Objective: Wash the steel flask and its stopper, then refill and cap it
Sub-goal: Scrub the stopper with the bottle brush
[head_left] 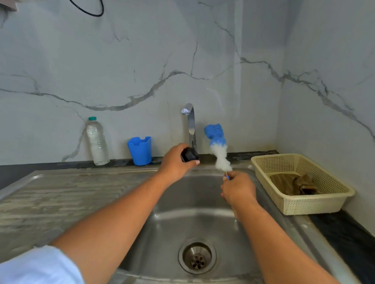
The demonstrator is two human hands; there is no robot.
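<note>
Above the back rim of a steel sink (pixel 198 213), the left hand (pixel 175 163) holds a black stopper (pixel 189 155), fingers curled round it, by the tap (pixel 190 121). The right hand (pixel 238 188) grips the handle of a blue-and-white bottle brush (pixel 218 144), fingers closed, bristles pointing up beside the tap.
</note>
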